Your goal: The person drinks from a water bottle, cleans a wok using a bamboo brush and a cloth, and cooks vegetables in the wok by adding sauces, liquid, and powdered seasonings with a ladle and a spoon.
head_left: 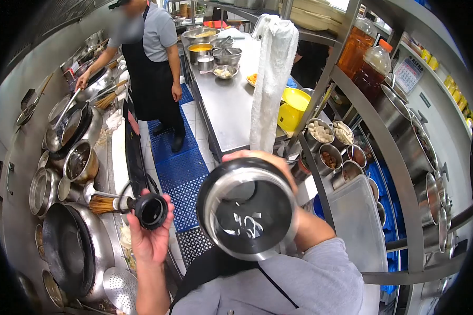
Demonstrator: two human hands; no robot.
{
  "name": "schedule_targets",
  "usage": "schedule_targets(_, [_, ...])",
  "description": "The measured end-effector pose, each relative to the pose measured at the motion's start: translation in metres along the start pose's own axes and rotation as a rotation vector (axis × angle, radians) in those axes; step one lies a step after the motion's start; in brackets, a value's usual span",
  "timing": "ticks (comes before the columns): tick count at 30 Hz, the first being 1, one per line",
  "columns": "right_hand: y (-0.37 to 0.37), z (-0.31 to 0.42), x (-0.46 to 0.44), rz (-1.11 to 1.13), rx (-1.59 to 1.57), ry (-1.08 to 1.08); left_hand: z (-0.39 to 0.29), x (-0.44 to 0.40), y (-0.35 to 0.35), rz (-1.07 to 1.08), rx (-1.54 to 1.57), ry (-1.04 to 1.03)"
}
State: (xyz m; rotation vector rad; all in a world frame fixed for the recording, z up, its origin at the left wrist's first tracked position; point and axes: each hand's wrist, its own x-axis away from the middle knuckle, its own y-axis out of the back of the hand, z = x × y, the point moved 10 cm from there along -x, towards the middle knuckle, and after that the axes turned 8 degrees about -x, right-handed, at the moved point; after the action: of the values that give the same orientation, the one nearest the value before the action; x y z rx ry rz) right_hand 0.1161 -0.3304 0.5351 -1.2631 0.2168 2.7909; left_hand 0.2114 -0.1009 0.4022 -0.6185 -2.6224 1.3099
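Note:
Between the thumb and fingers of my left hand [150, 239] is a black bottle lid [151, 211], its hollow side facing me, with a loop at its left. My right hand [284, 167] is wrapped round a large black and steel drinking flask [249, 210] raised close to the camera. The round end of the flask faces me, with pale marks or reflections on its dark surface. Most of my right hand is hidden behind the flask; some fingers show above its edge.
Left runs a cooking range with a black wok [63, 247], pots, ladles and a perforated skimmer [120, 289]. A co-worker [152, 68] in a black apron stands ahead by a steel counter [231, 115]. A white towel [273, 79] hangs from the rack right; blue mats [181, 168] cover the aisle.

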Motion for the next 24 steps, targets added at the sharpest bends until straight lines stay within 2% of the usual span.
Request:
schedule_targets(1, [-0.003,-0.008,0.008,-0.013,-0.033,0.053,-0.014,-0.004,-0.016,0.045,-0.192,-0.083])
schedule_targets(3, [-0.016,-0.024,0.024,-0.025,0.030,-0.102,-0.039,-0.009,-0.058,0.085,-0.524,-0.271])
schedule_targets(6, [-0.031,-0.062,0.053,0.014,0.040,-0.291,-0.047,-0.003,-0.107,0.198,-0.805,-0.533])
schedule_targets(8, [-0.037,-0.066,0.061,0.049,0.071,-0.313,-0.031,0.000,-0.124,0.359,-0.905,-0.563])
schedule_targets(10, [-0.039,-0.072,0.070,0.072,0.077,-0.412,-0.017,-0.002,-0.135,0.530,-1.164,-0.593])
schedule_targets(11, [-0.039,-0.072,0.070,0.069,0.086,-0.376,-0.017,-0.001,-0.135,0.494,-1.240,-0.597])
schedule_targets(15, [-0.039,-0.072,0.072,0.092,0.094,-0.381,-0.009,0.004,-0.152,0.693,-1.340,-0.783])
schedule_targets(18, [-0.041,-0.072,0.072,0.138,0.067,-0.403,-0.006,-0.004,-0.144,0.751,-1.148,-0.736])
schedule_targets(22, [-0.050,-0.076,0.070,0.216,0.014,-0.409,0.001,-0.006,-0.140,0.788,-0.833,-0.458])
schedule_targets(23, [-0.052,-0.077,0.070,0.222,0.000,-0.415,-0.006,-0.003,-0.147,0.842,-1.004,-0.626])
schedule_targets(24, [-0.055,-0.079,0.070,0.228,-0.017,-0.422,-0.010,-0.004,-0.140,0.738,-1.109,-0.659])
